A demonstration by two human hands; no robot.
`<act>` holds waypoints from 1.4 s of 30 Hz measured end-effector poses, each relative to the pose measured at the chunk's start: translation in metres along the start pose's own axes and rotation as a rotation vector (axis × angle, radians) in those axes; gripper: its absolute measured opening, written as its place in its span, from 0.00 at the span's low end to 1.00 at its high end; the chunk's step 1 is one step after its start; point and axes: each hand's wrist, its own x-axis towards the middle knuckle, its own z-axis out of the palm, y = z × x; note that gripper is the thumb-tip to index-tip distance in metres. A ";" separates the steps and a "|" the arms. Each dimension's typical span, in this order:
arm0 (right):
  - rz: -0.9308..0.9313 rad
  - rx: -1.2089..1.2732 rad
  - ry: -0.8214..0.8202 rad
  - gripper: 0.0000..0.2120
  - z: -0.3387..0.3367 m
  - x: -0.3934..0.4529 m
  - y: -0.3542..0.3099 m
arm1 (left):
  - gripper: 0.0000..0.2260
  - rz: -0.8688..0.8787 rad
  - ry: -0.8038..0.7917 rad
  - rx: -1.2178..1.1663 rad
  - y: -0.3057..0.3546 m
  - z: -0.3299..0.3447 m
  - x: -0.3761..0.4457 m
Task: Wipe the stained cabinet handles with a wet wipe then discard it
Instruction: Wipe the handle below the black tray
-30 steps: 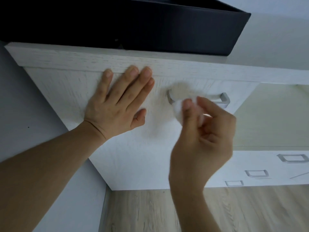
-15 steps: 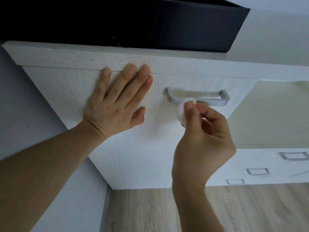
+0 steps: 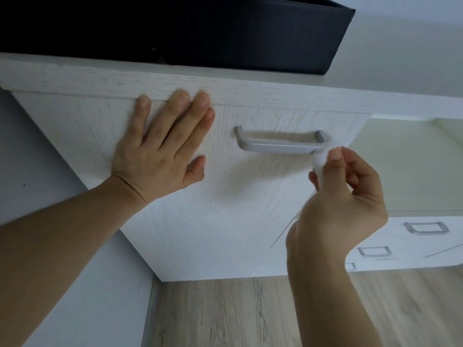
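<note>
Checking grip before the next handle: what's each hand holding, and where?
Right hand pinches the wet wipe at its lower part. Left hand holds nothing.

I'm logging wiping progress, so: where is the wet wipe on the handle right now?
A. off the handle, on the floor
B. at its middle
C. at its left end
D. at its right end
D: the right hand pinches the wet wipe against the right end of the handle, while the left hand lies flat on the cabinet front.
</note>
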 end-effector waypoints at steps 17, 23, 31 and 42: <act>-0.097 -0.173 -0.167 0.06 -0.013 -0.010 -0.002 | 0.33 0.004 -0.032 -0.013 -0.002 -0.004 0.000; -0.103 -0.259 -0.331 0.08 -0.017 -0.004 -0.032 | 0.33 -0.068 -0.248 -0.163 0.007 -0.033 0.001; -0.003 -0.310 -0.472 0.03 0.007 0.029 -0.113 | 0.27 -0.079 -0.430 -0.388 -0.013 -0.096 0.041; -0.342 -0.730 -0.782 0.03 0.078 0.064 -0.224 | 0.23 -0.199 -0.683 -0.460 -0.108 -0.107 0.202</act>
